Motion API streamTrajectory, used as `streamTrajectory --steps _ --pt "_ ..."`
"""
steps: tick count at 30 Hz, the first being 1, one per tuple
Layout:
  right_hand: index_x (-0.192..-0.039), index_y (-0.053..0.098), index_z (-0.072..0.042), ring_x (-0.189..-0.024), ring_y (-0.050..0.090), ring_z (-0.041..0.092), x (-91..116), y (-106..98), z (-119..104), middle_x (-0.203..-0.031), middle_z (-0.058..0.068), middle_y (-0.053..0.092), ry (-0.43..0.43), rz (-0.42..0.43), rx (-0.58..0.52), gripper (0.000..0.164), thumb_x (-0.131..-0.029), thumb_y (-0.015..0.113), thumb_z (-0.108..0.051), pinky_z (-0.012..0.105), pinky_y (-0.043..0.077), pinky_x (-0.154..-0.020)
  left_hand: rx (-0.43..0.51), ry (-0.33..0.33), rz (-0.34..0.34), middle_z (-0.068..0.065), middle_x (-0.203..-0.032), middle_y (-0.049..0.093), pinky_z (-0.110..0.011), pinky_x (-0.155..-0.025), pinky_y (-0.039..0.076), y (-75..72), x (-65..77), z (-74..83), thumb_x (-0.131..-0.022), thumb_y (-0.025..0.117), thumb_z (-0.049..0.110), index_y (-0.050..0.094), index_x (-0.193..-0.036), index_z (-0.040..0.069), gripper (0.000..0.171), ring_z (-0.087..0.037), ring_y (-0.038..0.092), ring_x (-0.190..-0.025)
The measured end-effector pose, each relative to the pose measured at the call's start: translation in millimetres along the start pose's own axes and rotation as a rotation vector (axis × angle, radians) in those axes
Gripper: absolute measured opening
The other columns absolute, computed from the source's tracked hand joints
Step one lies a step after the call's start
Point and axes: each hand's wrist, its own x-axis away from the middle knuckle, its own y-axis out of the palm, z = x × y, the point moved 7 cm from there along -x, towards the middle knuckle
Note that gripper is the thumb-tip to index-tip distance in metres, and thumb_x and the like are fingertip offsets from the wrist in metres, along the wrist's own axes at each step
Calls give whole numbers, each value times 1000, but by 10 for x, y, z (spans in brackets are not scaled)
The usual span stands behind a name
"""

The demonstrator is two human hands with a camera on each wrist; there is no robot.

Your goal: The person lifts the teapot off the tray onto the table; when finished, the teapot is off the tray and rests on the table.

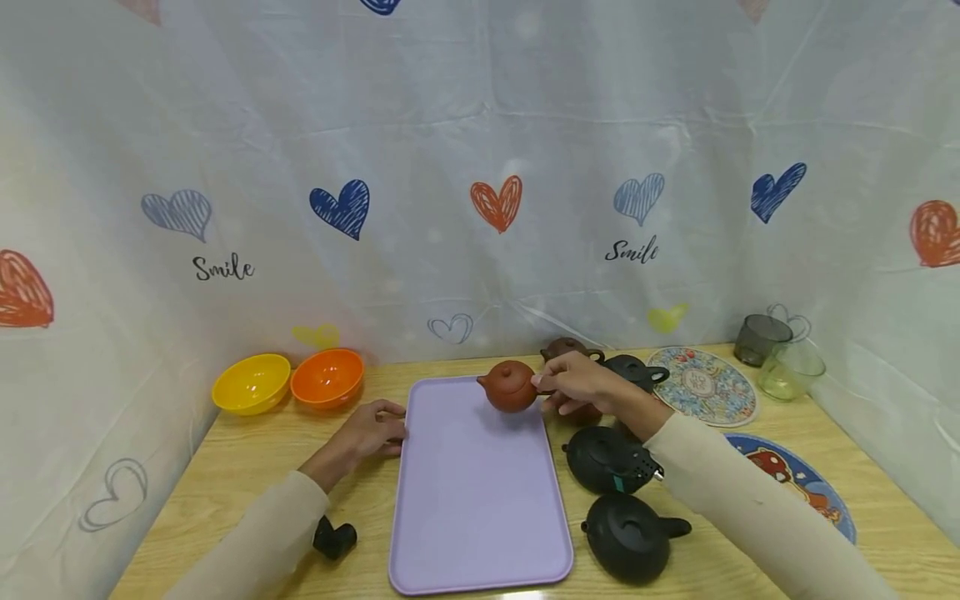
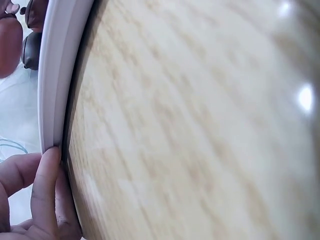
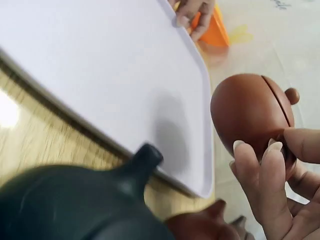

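A small reddish-brown clay teapot (image 1: pixel 510 387), lid on, is held above the far right part of a lilac tray (image 1: pixel 480 500). My right hand (image 1: pixel 581 383) pinches it by the handle on its right side, and its spout points left. In the right wrist view, fingers and thumb close on the handle of the teapot (image 3: pixel 250 112), and a shadow falls on the tray below. My left hand (image 1: pixel 372 429) grips the tray's left rim; in the left wrist view its fingertips are right at the pale rim (image 2: pixel 55 90).
Right of the tray stand black teapots (image 1: pixel 628 537) and brown teapots (image 1: pixel 566 348), several in all. Farther right lie round patterned mats (image 1: pixel 701 385) and two tinted glass cups (image 1: pixel 761 340). Yellow (image 1: pixel 251 383) and orange bowls (image 1: pixel 327 377) sit back left; a small black object (image 1: pixel 334 538) lies near my left sleeve.
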Motion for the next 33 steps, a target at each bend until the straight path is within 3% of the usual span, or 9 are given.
streamTrajectory --steps 4,8,20,25,33 --pt "-95 65 -2 -87 71 26 129 -122 -1 -100 18 72 -14 7 15 23 -100 62 -24 28 58 -64 -4 -7 1 -16 -105 64 -31 -76 63 -12 9 8 -94 64 7 54 -128 -2 37 -18 66 -83" --pt "-98 65 -2 -88 70 24 256 -253 33 -102 12 70 -23 9 -3 24 -100 61 -26 30 59 -67 -12 -7 -3 -17 -106 63 -30 -77 62 -13 19 14 -94 64 8 53 -128 -3 38 -19 65 -84" --pt "-105 60 3 -95 70 23 642 -661 183 -108 14 67 -122 -19 20 32 -103 57 -29 37 60 -70 -15 -3 -9 -17 -107 64 -31 -77 63 -11 21 14 -94 64 8 52 -129 -3 38 -19 65 -84" --pt "-107 60 5 -96 70 29 792 -782 293 -101 16 69 -142 -36 46 34 -104 56 -29 37 60 -69 -11 -7 -4 -18 -107 64 -31 -77 63 -11 19 10 -94 64 7 53 -129 -3 38 -18 66 -83" --pt "-105 60 6 -95 68 25 1025 -922 506 -105 18 65 -163 -72 61 34 -104 54 -28 41 59 -70 -5 9 -16 -18 -108 64 -32 -75 63 -3 23 22 -94 64 7 51 -130 -5 40 -18 65 -83"
